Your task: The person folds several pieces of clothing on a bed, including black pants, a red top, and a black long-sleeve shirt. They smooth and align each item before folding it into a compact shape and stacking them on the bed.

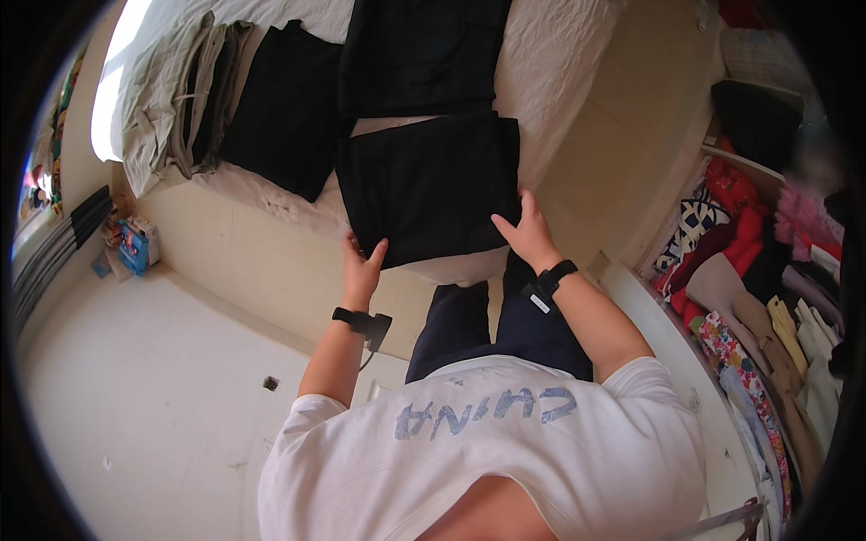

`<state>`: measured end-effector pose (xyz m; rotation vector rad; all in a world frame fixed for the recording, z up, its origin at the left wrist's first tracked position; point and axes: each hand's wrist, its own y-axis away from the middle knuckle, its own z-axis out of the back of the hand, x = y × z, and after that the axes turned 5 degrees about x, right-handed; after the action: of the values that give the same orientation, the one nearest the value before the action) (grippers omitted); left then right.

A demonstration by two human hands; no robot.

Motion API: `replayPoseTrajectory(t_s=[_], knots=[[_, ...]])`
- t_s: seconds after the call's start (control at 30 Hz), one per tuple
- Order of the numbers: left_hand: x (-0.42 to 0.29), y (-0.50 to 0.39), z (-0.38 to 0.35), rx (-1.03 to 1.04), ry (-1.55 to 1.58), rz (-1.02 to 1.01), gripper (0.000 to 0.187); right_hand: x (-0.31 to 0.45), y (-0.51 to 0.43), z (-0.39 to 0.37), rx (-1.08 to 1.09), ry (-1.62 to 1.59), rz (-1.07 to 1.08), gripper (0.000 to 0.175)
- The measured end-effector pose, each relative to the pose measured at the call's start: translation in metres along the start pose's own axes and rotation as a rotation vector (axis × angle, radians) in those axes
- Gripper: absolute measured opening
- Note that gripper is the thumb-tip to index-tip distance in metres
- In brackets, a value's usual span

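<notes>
A folded black garment point(433, 189) lies on the near end of the bed, its lower edge towards me. My left hand point(363, 267) has hold of its lower left corner, thumb apart from the fingers. At the garment's right edge, my right hand point(531, 233) grips the cloth, thumb on top; its fingertips are partly hidden. Beyond it, another length of black cloth point(423, 61) stretches up the bed; whether the two are one piece I cannot tell. A folded black garment point(287, 111) rests just to the left.
A stack of folded grey and dark clothes point(179, 101) sits at the left of the white-sheeted bed point(555, 74). Shelves of heaped clothes point(737, 270) line the right side. Boxes and packets point(132, 243) are at far left, near a grey curtain point(61, 257).
</notes>
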<state>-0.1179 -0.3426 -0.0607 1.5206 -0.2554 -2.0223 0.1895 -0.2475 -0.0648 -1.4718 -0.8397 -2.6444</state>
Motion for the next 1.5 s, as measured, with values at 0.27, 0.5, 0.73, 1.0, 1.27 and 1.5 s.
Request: replayPoseTrajectory(t_s=[0.27,0.5,0.73,1.0,1.27,1.5], knots=[[-0.087,-0.077,0.0,-0.126,-0.824,-0.617,0.068,0.057,-0.079,0.007,-0.396,0.155,0.297,0.062],[-0.123,-0.125,-0.01,0.233,-1.004,-0.59,0.044,0.058,-0.083,0.002,-0.288,0.127,0.276,0.029],[-0.105,-0.11,0.002,0.177,-0.908,-0.689,0.041,0.053,-0.044,-0.004,-0.132,0.118,0.624,0.029],[-0.097,-0.132,0.003,-0.045,-0.88,-0.439,0.038,0.052,-0.086,0.003,-0.346,-0.116,0.005,0.04],[-0.086,-0.132,-0.013,-0.148,-0.805,-0.376,0.034,0.041,-0.063,-0.01,-0.083,0.019,-0.267,0.072],[-0.076,-0.126,-0.01,-0.137,-0.659,-0.482,0.038,0.026,-0.039,-0.028,-0.278,-0.282,-0.25,0.06]])
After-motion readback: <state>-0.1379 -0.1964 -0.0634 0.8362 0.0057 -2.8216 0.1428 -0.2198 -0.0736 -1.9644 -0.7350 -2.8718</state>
